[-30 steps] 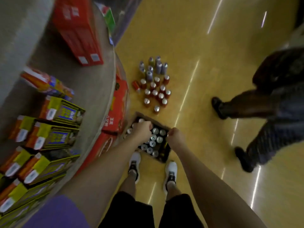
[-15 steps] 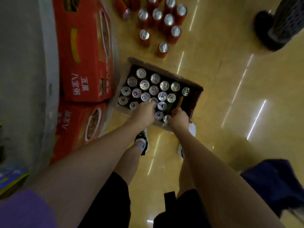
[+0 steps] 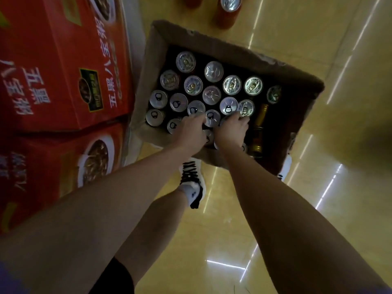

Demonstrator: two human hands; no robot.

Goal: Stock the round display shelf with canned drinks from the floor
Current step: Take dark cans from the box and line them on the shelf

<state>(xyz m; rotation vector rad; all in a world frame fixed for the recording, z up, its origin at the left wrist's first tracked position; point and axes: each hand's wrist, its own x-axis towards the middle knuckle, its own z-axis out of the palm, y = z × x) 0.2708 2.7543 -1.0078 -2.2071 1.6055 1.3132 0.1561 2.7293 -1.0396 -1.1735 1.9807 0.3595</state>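
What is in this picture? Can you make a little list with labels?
place: shiny yellow shop floor
container: open brown cardboard box on the floor
contents: upright silver-topped drink cans; one gold can lying on its side
left hand: fingers curled down among the near cans
right hand: same, beside it
beside box: stacked red cartons with white writing
beyond box: red can on the floor
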